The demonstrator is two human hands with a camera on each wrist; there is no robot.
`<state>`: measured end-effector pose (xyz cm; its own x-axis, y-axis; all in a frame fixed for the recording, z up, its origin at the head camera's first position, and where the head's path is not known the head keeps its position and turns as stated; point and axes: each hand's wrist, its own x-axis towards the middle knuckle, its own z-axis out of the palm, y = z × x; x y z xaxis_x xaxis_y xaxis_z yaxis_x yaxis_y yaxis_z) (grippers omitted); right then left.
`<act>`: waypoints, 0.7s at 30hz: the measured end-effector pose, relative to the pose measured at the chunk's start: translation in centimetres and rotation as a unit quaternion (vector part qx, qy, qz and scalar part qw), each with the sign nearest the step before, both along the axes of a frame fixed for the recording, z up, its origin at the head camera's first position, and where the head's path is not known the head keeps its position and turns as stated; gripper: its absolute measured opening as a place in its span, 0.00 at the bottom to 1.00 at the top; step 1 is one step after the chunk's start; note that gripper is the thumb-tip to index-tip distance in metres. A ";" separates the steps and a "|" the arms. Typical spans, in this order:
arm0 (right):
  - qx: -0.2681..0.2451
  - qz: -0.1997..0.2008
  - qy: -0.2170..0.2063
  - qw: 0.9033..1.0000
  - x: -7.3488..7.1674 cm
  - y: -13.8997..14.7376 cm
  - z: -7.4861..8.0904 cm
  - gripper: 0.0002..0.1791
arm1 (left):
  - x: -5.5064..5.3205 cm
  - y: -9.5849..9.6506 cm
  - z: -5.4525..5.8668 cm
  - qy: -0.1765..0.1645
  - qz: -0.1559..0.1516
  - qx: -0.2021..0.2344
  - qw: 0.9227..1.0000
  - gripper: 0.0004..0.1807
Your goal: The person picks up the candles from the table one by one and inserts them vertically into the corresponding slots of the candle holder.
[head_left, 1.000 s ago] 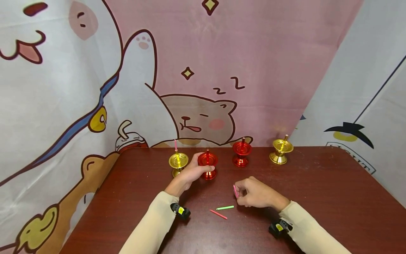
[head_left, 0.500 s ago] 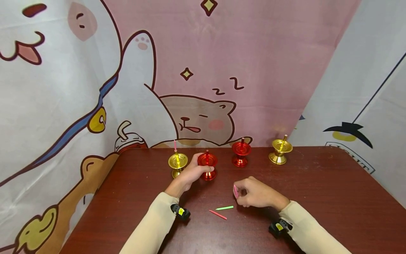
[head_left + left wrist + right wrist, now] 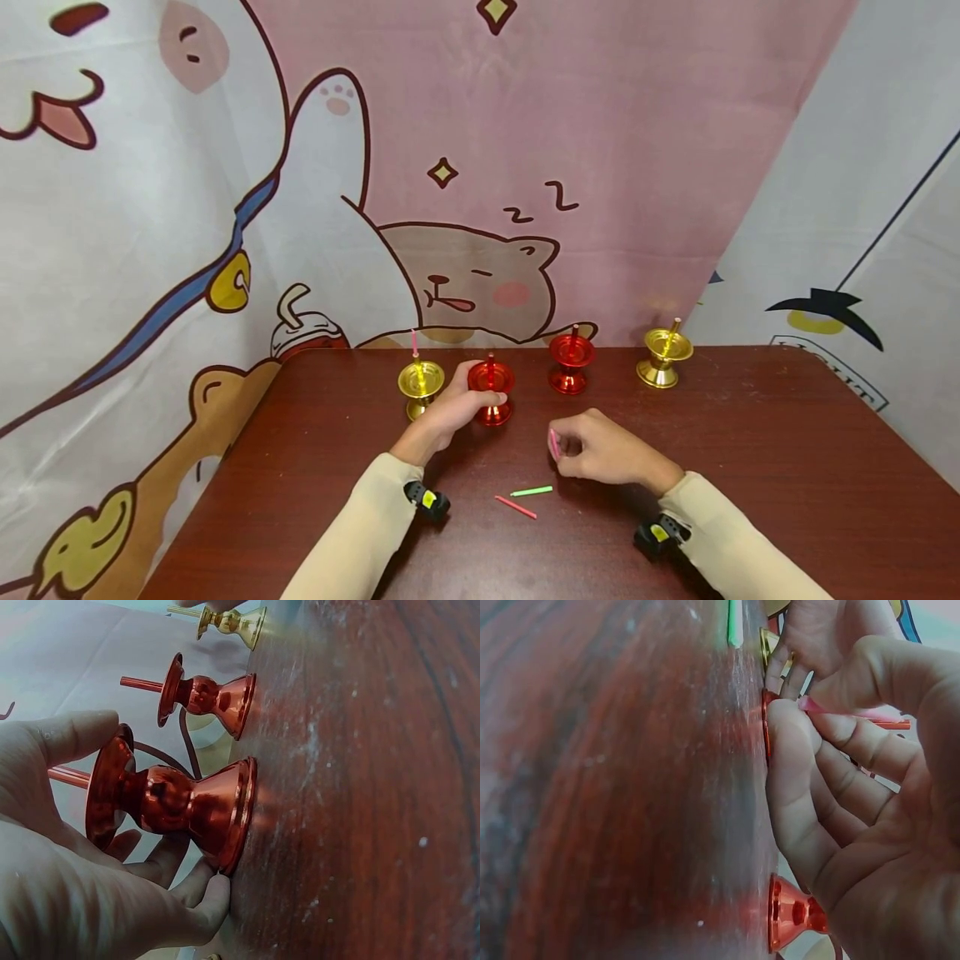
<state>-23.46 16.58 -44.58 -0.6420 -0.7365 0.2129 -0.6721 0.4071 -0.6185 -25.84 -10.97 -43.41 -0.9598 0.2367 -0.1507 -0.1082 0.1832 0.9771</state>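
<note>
My left hand (image 3: 450, 408) grips a shiny red candle holder (image 3: 165, 799) that stands upright on the table, with fingers curled around its cup and base. A thin upright tube rises from the cup, with no candle on it. Nearer to me and to the right, my right hand (image 3: 606, 450) pinches a small pink candle (image 3: 554, 444) between thumb and fingers, just above the tabletop. In the right wrist view the candle (image 3: 885, 715) is partly hidden by the thumb. Beside the left hand stands a gold holder (image 3: 421, 381) with a pink candle (image 3: 415, 343) upright in it.
A second red holder (image 3: 572, 353) and another gold holder (image 3: 666, 348) stand along the back of the table (image 3: 795, 458). A green candle (image 3: 532, 492) and a red candle (image 3: 516, 507) lie between my forearms. A printed cloth (image 3: 645, 125) hangs behind.
My right hand has shifted slightly up and left with the pink candle. My left hand stays on the red holder.
</note>
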 end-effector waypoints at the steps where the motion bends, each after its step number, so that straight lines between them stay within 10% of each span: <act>1: -0.001 -0.002 0.000 1.000 0.0 -0.1 0.0 0.16 | 0.0 0.0 0.0 0.000 0.000 0.001 1.000 0.45; 21: -0.032 -0.034 0.029 0.998 -1.7 -2.1 -0.1 0.13 | 0.1 0.0 -0.1 0.013 0.001 0.004 1.000 0.44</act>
